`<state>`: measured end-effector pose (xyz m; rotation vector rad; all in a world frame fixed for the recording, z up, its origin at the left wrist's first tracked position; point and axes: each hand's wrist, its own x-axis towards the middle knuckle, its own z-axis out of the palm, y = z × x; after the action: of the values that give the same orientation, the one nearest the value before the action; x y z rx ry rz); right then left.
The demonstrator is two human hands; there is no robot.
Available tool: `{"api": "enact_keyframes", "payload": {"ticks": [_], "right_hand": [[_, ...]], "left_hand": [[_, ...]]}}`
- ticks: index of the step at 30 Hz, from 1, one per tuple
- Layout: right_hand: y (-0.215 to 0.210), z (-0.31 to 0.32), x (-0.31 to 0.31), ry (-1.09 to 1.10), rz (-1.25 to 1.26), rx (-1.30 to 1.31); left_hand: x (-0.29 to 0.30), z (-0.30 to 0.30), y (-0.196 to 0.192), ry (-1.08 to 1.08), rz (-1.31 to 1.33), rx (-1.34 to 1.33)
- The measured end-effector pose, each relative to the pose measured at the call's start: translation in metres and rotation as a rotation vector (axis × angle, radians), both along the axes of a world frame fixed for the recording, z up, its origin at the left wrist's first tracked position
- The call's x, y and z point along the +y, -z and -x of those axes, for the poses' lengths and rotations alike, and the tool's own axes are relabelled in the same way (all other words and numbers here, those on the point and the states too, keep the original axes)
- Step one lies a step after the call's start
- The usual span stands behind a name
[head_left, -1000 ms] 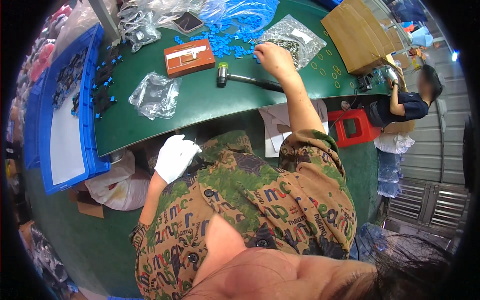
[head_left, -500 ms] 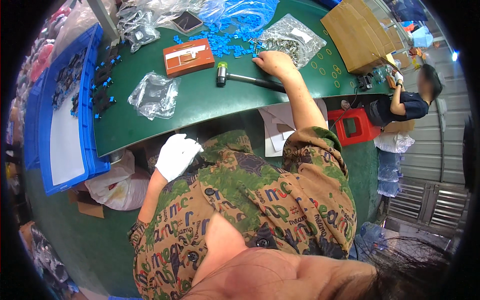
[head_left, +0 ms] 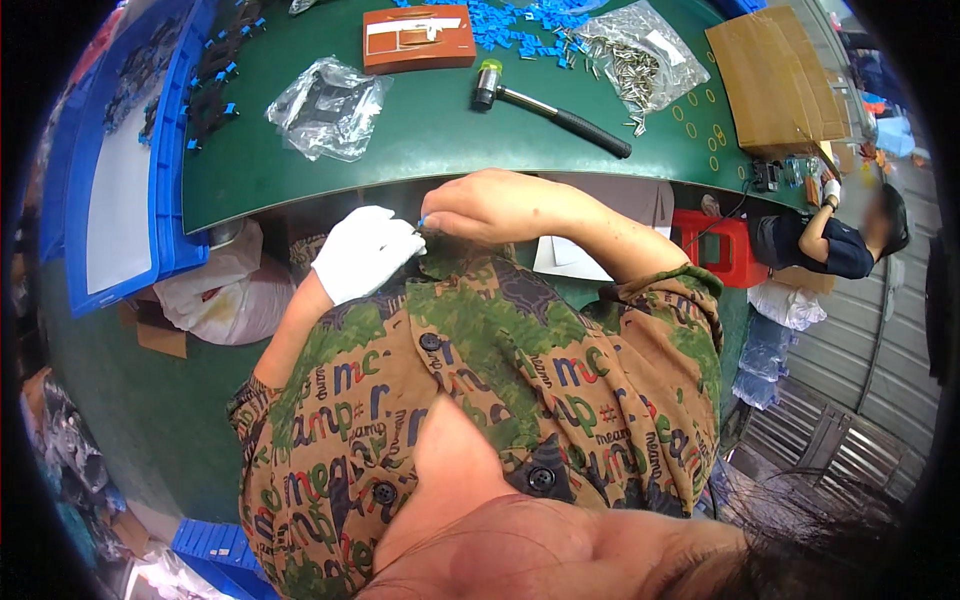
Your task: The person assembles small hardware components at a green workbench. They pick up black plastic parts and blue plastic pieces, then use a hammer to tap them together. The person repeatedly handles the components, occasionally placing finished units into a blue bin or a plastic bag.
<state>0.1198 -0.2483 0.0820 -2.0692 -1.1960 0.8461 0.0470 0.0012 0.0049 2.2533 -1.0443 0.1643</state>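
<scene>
My left hand (head_left: 368, 255), in a white glove, is closed at the table's near edge, fingertips pinched together; what it holds is too hidden to name. My bare right hand (head_left: 490, 207) meets it there, thumb and fingers pinching a small blue plastic piece (head_left: 423, 222). Beyond them on the green table (head_left: 420, 145) lies a mallet (head_left: 550, 110) with a black handle and a yellow-green face. Blue pieces like the pinched one form a loose pile (head_left: 520, 32) at the far side. Next to it, small metal pins (head_left: 632, 65) spill from a clear plastic bag (head_left: 680, 55).
An orange-brown box (head_left: 418, 50) and a clear bag (head_left: 330, 108) lie left of the mallet. A blue crate (head_left: 175, 180) stands at the left. Yellow rings (head_left: 715, 140) and a cardboard carton (head_left: 770, 85) are at the right. Beyond a red stool (head_left: 715, 245), a co-worker (head_left: 840, 235) handles things.
My right hand has come back from the blue pile to my left hand, now with a small blue piece in its fingers. The view has shifted, so the table sits higher.
</scene>
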Motion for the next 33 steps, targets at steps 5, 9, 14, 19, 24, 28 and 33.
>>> {"api": "enact_keyframes", "payload": {"ticks": [5, 9, 14, 19, 24, 28, 33], "right_hand": [[0.0, 0.001, 0.006, -0.03, 0.037, -0.034], [0.001, 0.001, 0.008, -0.049, 0.03, -0.033], [0.007, 0.004, 0.009, -0.055, 0.018, -0.028], [0.005, 0.008, 0.01, -0.064, 0.017, -0.023], [0.011, 0.013, 0.014, -0.066, 0.051, -0.034], [0.031, -0.009, 0.008, -0.025, 0.086, 0.702], [0.047, -0.003, 0.016, 0.035, 0.107, 0.94]], "left_hand": [[-0.001, 0.001, -0.002, -0.04, 0.027, 0.174], [-0.002, -0.001, -0.003, -0.032, -0.016, 0.174], [-0.004, 0.0, 0.001, -0.015, 0.015, 0.151], [-0.004, 0.001, 0.006, 0.032, -0.02, 0.119], [-0.004, 0.006, 0.005, 0.001, -0.005, 0.264], [-0.008, 0.0, -0.027, -0.045, 0.039, 0.763], [0.002, 0.005, -0.014, -0.084, 0.001, 0.766]]}}
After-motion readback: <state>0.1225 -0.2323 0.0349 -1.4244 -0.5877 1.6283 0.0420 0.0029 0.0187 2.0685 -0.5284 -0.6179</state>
